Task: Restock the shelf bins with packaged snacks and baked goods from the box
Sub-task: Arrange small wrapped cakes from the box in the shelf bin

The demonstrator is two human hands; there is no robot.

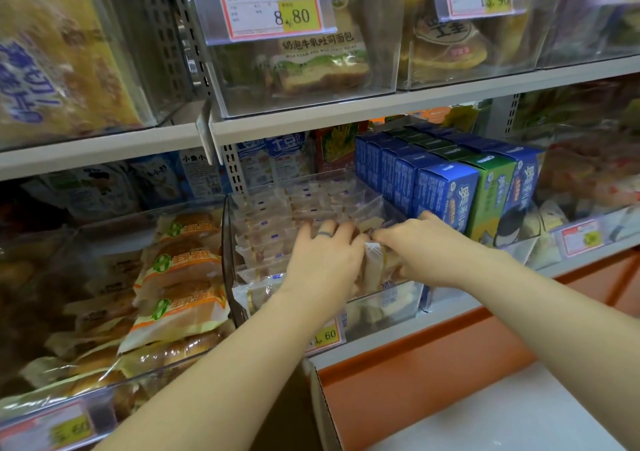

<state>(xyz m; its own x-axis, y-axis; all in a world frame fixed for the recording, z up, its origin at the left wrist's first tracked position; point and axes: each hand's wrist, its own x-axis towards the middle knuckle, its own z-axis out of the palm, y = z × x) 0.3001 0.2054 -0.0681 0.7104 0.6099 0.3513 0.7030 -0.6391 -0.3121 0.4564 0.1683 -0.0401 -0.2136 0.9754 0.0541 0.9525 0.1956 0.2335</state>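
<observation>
Currently both of my hands are inside the clear middle bin [227, 253] on the lower shelf. My left hand [322, 260] lies with fingers straight and slightly spread, resting on the rows of wrapped pastry packets [277, 229]. My right hand [419, 246] has its fingers curled, pinching one clear-wrapped packet [374, 263] at the bin's near right, just left of the blue biscuit boxes [443, 191]. A cardboard box [323, 405] flap shows near, below the shelf.
</observation>
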